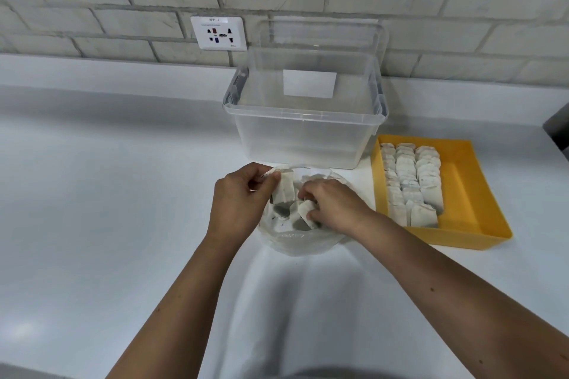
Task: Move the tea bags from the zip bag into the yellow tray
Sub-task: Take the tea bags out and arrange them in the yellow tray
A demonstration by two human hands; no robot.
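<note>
A white wall socket plate [218,33] is set in the grey brick wall, up and to the left of the clear plastic storage box [308,132], which stands open on the white countertop [107,194].

Just in front of the box's left corner, the left hand [243,194] has its fingers curled and pinches the rim of a clear plastic zip bag [295,240]. The bag lies directly in front of the box with its mouth held wide. Inside it are white paper tea bags [284,191], some upright and some tumbled.

The right hand [332,203] also reaches into the bag in front of the box. Its fingers are bent around one loose tea bag [304,211], pinching it against the thumb.

To the right of the box, touching or nearly touching its lower corner, lies a yellow rectangular plastic tray [462,188]. Three rows of packed tea bags [412,181] fill the side of the tray nearer the box, and the far side shows bare yellow.

Further right of the box, at the frame edge, is a dark object [557,129], too cropped to identify.
</note>
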